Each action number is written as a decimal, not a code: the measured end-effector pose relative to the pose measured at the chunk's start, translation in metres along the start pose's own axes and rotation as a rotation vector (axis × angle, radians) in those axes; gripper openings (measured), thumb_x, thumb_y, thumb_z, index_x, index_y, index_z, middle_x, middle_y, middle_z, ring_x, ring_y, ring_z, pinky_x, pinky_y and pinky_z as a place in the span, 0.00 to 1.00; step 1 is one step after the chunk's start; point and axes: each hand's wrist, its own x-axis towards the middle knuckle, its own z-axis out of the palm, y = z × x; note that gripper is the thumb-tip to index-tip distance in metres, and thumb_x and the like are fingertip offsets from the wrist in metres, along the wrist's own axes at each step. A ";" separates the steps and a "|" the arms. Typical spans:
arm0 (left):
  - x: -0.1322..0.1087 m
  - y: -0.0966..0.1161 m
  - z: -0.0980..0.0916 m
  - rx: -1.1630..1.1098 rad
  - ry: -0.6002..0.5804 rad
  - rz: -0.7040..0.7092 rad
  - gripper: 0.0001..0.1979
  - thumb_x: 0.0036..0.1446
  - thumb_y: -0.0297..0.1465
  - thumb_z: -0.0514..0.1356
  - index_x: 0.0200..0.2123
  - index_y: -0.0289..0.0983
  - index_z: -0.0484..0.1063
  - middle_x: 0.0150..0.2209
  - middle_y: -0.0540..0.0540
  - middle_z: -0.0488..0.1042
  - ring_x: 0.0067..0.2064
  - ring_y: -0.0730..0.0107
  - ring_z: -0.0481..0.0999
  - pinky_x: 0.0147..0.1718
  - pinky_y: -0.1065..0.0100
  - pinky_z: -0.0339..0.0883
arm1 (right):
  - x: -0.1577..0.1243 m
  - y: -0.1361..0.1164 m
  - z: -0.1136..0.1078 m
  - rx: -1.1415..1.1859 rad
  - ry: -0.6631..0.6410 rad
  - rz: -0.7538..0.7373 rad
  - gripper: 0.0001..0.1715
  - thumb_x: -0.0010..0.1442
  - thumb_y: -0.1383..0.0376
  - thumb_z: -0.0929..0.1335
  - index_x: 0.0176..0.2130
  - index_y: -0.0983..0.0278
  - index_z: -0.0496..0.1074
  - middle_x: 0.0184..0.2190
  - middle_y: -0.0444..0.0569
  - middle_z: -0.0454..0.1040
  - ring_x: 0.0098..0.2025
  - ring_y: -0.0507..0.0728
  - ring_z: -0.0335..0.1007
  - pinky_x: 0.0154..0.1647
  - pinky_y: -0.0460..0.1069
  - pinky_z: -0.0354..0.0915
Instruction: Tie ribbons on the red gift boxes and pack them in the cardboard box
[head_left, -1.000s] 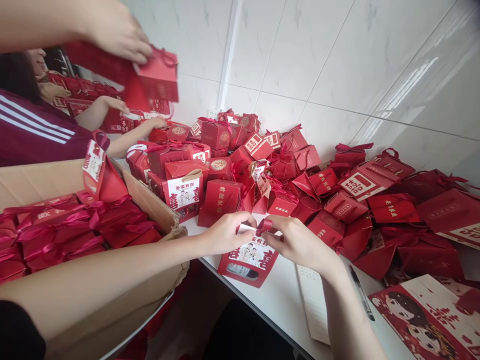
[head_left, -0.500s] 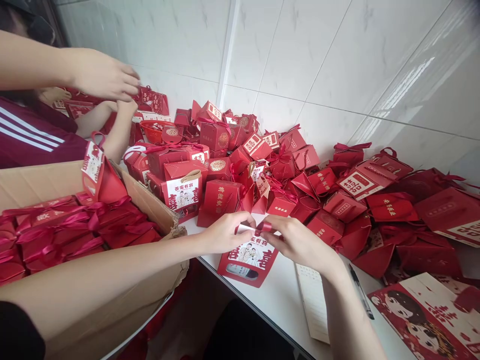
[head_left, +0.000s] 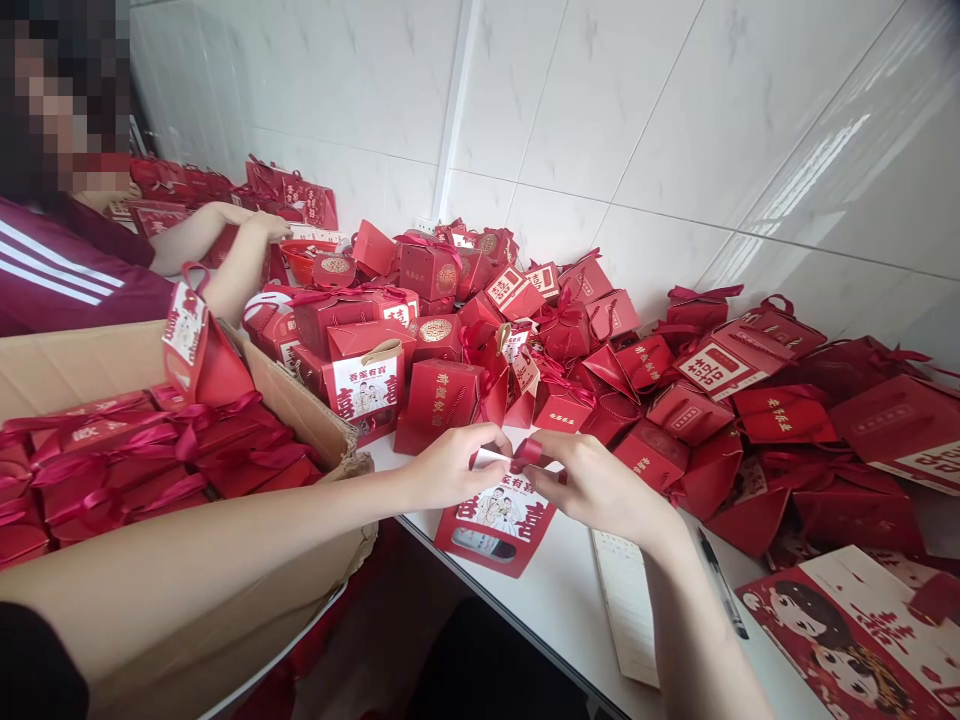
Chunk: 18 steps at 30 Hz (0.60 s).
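A red gift box stands upright near the front edge of the white table, with a white label showing a cartoon couple and an oval window low on its front. At its top, my left hand pinches the upper edge, where a white flap shows. My right hand has its fingers closed on a dark red ribbon looped at the same top edge. Both sets of fingertips nearly meet there. The ribbon's ends and part of the box top are hidden behind my fingers.
Many red gift boxes are heaped against the tiled wall. A cardboard carton at left holds ribboned boxes. Right of my box lie a notepad, a pen and a printed red-and-white bag. A co-worker's hand rests beyond the carton.
Another person's outstretched arm at upper left has left the view. A box with a white label at the back of the pile is gone. My hands have barely shifted at the ribbon.
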 end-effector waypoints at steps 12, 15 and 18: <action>-0.001 0.000 -0.001 -0.028 -0.007 -0.004 0.03 0.53 0.30 0.53 0.31 0.37 0.64 0.29 0.52 0.68 0.28 0.75 0.67 0.27 0.74 0.60 | -0.001 0.001 -0.001 0.020 -0.016 -0.004 0.06 0.58 0.71 0.61 0.30 0.63 0.65 0.24 0.43 0.66 0.24 0.51 0.59 0.26 0.46 0.57; -0.002 0.000 0.000 -0.038 -0.005 -0.001 0.03 0.53 0.30 0.54 0.32 0.37 0.64 0.29 0.52 0.69 0.29 0.74 0.68 0.28 0.73 0.61 | -0.002 -0.002 -0.002 0.059 -0.006 0.038 0.03 0.55 0.70 0.63 0.31 0.63 0.66 0.24 0.43 0.67 0.24 0.50 0.60 0.24 0.45 0.58; -0.002 0.001 0.001 -0.026 0.007 -0.007 0.04 0.53 0.31 0.54 0.32 0.37 0.64 0.30 0.52 0.69 0.31 0.73 0.68 0.28 0.73 0.61 | -0.002 -0.002 -0.002 0.073 0.007 0.042 0.03 0.55 0.70 0.63 0.30 0.63 0.66 0.23 0.42 0.67 0.24 0.50 0.61 0.25 0.45 0.59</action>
